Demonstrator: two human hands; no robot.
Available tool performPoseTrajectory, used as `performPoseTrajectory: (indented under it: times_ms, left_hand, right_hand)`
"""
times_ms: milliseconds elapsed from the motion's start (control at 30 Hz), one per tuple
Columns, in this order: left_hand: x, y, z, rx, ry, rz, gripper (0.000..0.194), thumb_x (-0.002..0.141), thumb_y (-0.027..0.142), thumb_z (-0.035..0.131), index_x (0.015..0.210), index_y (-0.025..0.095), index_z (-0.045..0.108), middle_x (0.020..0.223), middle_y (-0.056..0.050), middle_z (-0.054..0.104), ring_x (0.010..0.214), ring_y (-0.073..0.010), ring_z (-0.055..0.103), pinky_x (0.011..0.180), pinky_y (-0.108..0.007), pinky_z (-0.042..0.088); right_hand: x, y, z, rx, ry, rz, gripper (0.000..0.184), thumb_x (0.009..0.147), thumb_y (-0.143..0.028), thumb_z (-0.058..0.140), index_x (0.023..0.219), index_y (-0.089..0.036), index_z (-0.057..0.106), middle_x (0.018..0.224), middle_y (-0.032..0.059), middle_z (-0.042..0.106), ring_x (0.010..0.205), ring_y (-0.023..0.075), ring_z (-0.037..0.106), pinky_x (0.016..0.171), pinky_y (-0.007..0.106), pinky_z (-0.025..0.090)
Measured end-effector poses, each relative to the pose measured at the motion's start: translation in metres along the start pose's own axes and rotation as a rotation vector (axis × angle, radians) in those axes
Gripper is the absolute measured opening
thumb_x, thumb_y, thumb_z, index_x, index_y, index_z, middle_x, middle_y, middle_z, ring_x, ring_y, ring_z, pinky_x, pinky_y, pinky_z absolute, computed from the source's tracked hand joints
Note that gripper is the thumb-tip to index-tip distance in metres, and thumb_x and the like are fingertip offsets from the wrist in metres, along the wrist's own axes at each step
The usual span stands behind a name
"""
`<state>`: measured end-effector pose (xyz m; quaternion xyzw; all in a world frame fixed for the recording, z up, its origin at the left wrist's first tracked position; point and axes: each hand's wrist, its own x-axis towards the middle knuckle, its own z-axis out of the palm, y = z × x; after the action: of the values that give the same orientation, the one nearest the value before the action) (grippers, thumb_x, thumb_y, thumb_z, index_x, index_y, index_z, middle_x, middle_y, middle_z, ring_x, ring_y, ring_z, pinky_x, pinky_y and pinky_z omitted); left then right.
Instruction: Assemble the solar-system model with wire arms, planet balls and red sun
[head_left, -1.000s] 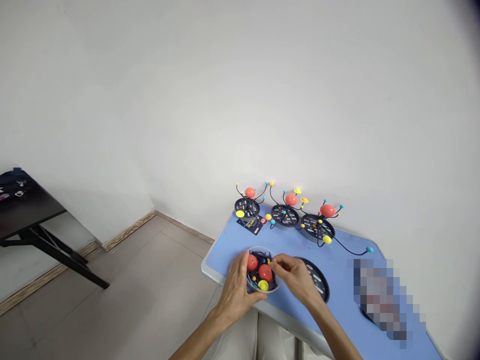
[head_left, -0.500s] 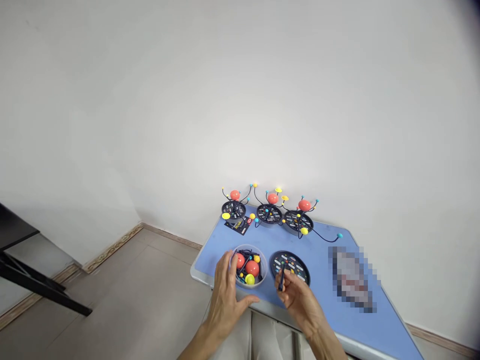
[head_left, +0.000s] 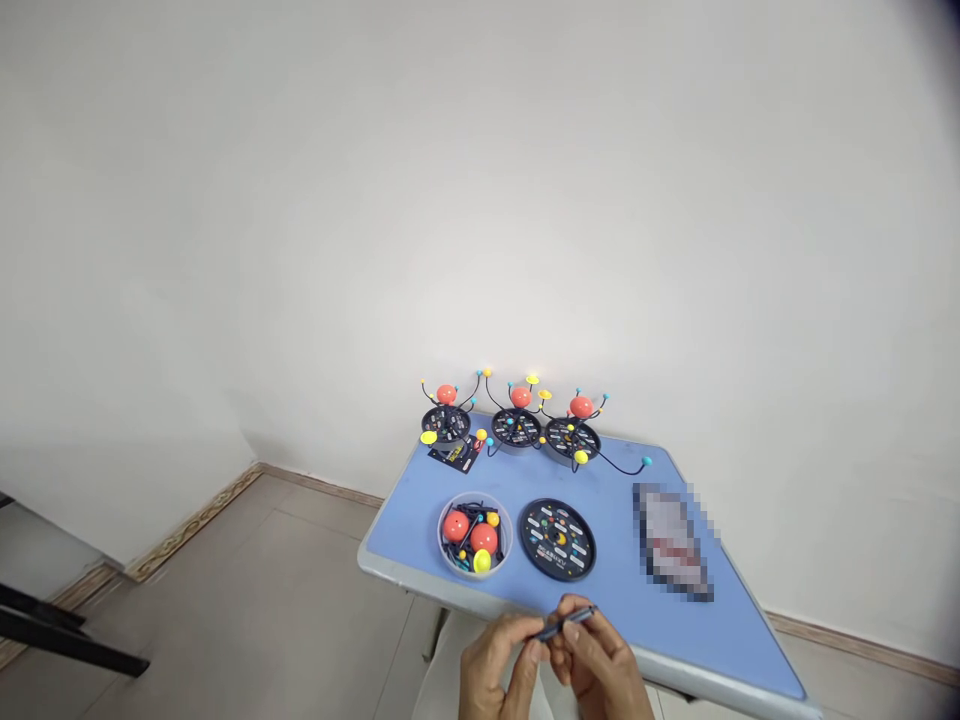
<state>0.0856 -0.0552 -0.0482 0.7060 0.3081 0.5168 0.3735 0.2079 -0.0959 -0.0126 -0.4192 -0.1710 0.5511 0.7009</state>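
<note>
A short dark plastic rod (head_left: 555,629) is pinched between my two hands, just past the table's front edge. My left hand (head_left: 501,665) grips its left end with thumb and fingers. Its right part lies in the fingers of my right hand (head_left: 596,655). Beyond them a round black disc (head_left: 558,540), printed with planets and white labels, lies flat on the table. Left of the disc stands a clear round tub (head_left: 507,560), holding red balls (head_left: 484,539), yellow pieces (head_left: 482,561) and many dark rods.
Along the wall stand three planet models, left (head_left: 446,425), middle (head_left: 516,428) and right (head_left: 572,438), with thin arms reaching out. A printed card (head_left: 457,457) lies by the left one. A blurred-out item (head_left: 673,543) rests on the blue table (head_left: 637,620) at right.
My left hand has left the tub and taken hold of the rod too. My right hand has drawn the rod back from the disc toward me. The view has shifted slightly.
</note>
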Motion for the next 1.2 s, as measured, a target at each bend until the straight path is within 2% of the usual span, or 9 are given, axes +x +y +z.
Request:
performPoseTrajectory:
  times_ms: [300,433,567,700,833,900,1000,1100,1200]
  left_hand:
    - [0.006,-0.010,0.022,-0.389,0.001,-0.369,0.036,0.089,0.051,0.060,0.095,0.019,0.076,0.074,-0.004,0.074,0.070,-0.0181,0.068,0.071,-0.026,0.054]
    - [0.006,-0.011,0.020,-0.395,-0.012,-0.431,0.041,0.089,0.056,0.059,0.091,0.019,0.075,0.068,-0.002,0.069,0.068,-0.0171,0.062,0.069,-0.025,0.050]
    - [0.009,-0.007,0.018,-0.399,0.032,-0.496,0.046,0.087,0.060,0.059,0.087,0.017,0.073,0.060,0.000,0.063,0.065,-0.0164,0.057,0.069,-0.025,0.046]
    - [0.016,0.000,0.029,-0.508,-0.008,-0.534,0.050,0.087,0.063,0.057,0.080,0.015,0.070,0.056,0.001,0.059,0.060,-0.0148,0.055,0.066,-0.025,0.045]
    - [0.024,0.000,0.044,-0.509,-0.103,-0.524,0.055,0.090,0.063,0.049,0.081,0.013,0.069,0.057,0.000,0.057,0.056,-0.0145,0.055,0.058,-0.025,0.046]
    - [0.026,-0.005,0.047,-0.349,-0.134,-0.442,0.049,0.097,0.054,0.044,0.101,0.013,0.069,0.067,-0.003,0.063,0.059,-0.0159,0.059,0.059,-0.027,0.050]
    - [0.028,-0.015,0.046,0.089,-0.101,-0.067,0.036,0.101,0.031,0.039,0.125,0.017,0.061,0.099,-0.011,0.070,0.080,-0.0202,0.067,0.073,-0.034,0.056]
    - [0.029,-0.025,0.048,0.531,-0.020,0.296,0.034,0.097,0.014,0.038,0.120,0.018,0.064,0.120,-0.016,0.066,0.096,-0.0248,0.067,0.079,-0.038,0.058]
    - [0.033,-0.031,0.052,0.800,0.023,0.386,0.034,0.092,0.008,0.043,0.117,0.017,0.065,0.124,-0.016,0.065,0.094,-0.0283,0.066,0.077,-0.043,0.059]
  right_hand:
    - [-0.002,-0.005,0.005,-0.408,0.118,-0.215,0.037,0.063,-0.054,0.083,0.075,-0.020,0.070,0.058,0.0010,0.066,0.058,0.0168,0.058,0.054,0.026,0.044]
    - [0.001,-0.013,-0.007,-0.568,0.111,-0.314,0.039,0.070,-0.057,0.076,0.087,-0.022,0.071,0.066,0.0006,0.068,0.065,0.0186,0.062,0.066,0.029,0.051]
    - [0.007,-0.031,-0.027,-0.790,0.081,-0.405,0.045,0.071,-0.054,0.076,0.102,-0.023,0.071,0.079,0.0034,0.071,0.069,0.0196,0.064,0.066,0.029,0.054]
    - [0.008,-0.030,-0.029,-0.750,-0.004,-0.334,0.039,0.072,-0.054,0.076,0.095,-0.023,0.073,0.070,0.0008,0.068,0.065,0.0184,0.063,0.067,0.030,0.054]
    - [0.015,-0.029,-0.025,-0.763,-0.039,-0.363,0.034,0.075,-0.054,0.072,0.082,-0.020,0.074,0.073,0.0039,0.069,0.062,0.0187,0.062,0.062,0.030,0.053]
    - [0.030,-0.041,-0.027,-0.857,0.011,-0.375,0.039,0.071,-0.057,0.073,0.079,-0.018,0.073,0.070,0.0054,0.069,0.059,0.0192,0.060,0.056,0.029,0.051]
    - [0.062,-0.063,-0.033,-1.020,0.147,-0.380,0.048,0.072,-0.063,0.063,0.079,-0.016,0.071,0.059,0.0038,0.063,0.055,0.0189,0.055,0.052,0.030,0.047]
    - [0.093,-0.075,-0.035,-1.087,0.111,-0.343,0.044,0.071,-0.059,0.061,0.077,-0.017,0.069,0.057,0.0027,0.062,0.054,0.0193,0.055,0.053,0.031,0.047]
    - [0.113,-0.071,-0.034,-1.140,0.027,-0.298,0.038,0.068,-0.055,0.060,0.076,-0.019,0.068,0.056,0.0023,0.064,0.053,0.0201,0.057,0.051,0.030,0.047]
